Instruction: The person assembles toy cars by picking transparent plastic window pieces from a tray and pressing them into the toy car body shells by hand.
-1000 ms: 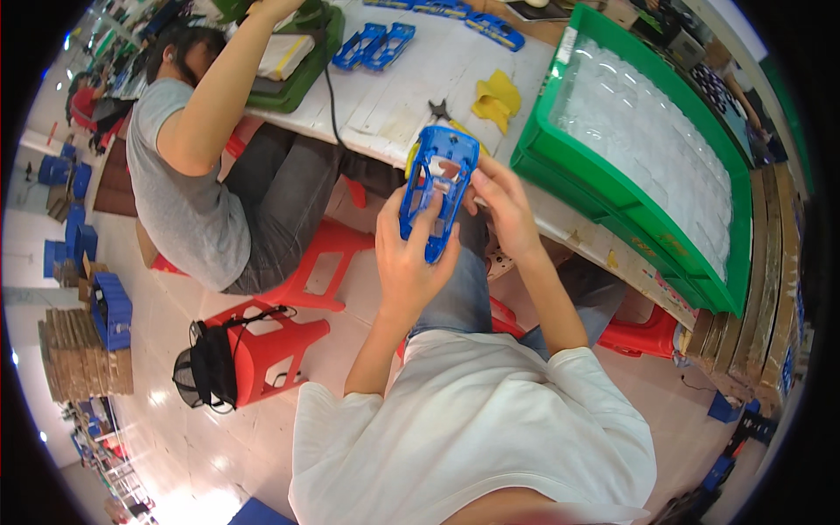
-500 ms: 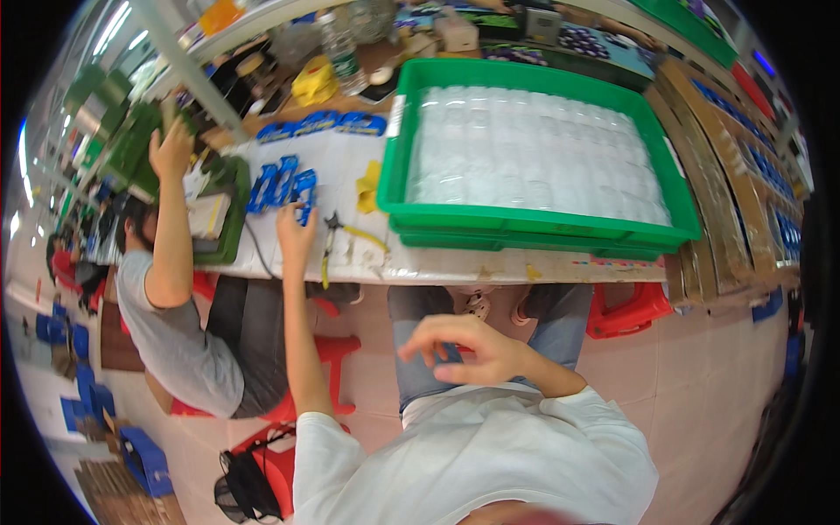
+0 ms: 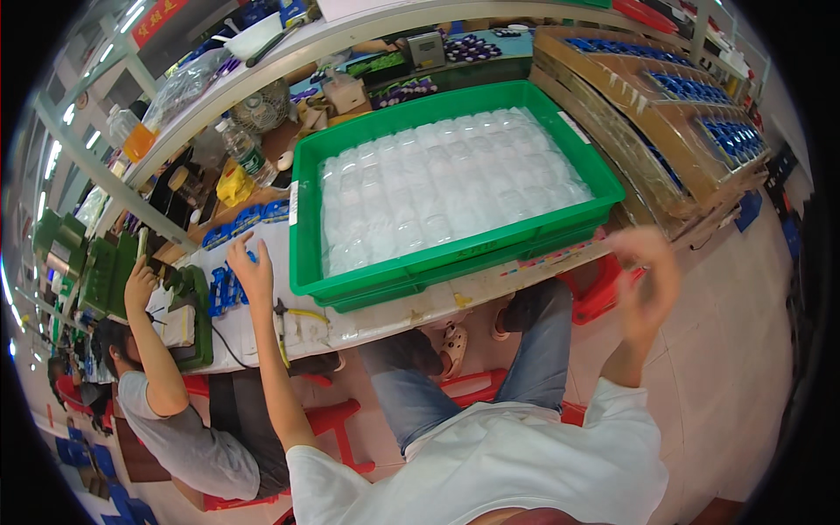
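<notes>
My left hand (image 3: 253, 273) is raised over the table beside the left wall of the green tray (image 3: 455, 251). A small blue piece (image 3: 251, 256) shows between its thumb and fingers; its shape is mostly hidden. Just left of that hand lie several narrow blue pieces (image 3: 227, 291). My right hand (image 3: 649, 278) is up in the air to the right of the tray, near the table edge; motion smears its fingers. Rows of clear, whitish plastic-wrapped items (image 3: 437, 188) fill the tray.
Yellow-handled pliers (image 3: 282, 319) lie at the table's front edge. Behind are blue packs (image 3: 247, 220), a yellow bag (image 3: 234, 185) and a plastic bottle (image 3: 245, 155). Cartons with blue items (image 3: 691, 92) stand right. A co-worker (image 3: 179, 429) sits left, beside a green machine (image 3: 105, 276).
The view has swung rightward. My right hand has gone from above my lap to the right of the tray. My left hand has risen from the blue pieces toward the tray's side.
</notes>
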Action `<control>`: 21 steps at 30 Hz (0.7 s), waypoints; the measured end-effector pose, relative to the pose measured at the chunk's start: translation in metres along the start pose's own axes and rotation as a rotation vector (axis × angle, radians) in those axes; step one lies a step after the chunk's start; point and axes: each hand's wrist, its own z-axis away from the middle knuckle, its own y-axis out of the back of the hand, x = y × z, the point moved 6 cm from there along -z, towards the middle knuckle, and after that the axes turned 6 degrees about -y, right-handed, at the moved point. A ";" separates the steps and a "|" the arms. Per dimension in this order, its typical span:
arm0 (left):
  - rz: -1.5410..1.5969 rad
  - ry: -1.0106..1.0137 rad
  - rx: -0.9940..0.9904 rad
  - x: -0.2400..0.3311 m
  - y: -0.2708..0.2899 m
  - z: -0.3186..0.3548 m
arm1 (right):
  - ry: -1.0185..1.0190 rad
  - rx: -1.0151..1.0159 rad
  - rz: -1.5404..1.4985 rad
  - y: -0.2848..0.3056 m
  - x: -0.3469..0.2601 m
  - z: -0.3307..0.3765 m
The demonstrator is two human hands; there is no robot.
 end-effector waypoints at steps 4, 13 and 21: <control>0.312 -0.162 -0.238 0.113 -0.022 -0.032 | 0.042 0.284 0.412 0.070 0.035 -0.054; 0.090 -0.320 -1.028 0.157 -0.122 -0.009 | -0.257 -0.111 0.770 0.150 0.165 -0.171; 0.237 -0.352 -0.858 0.137 -0.117 -0.016 | -0.036 -0.180 1.142 0.018 0.172 -0.221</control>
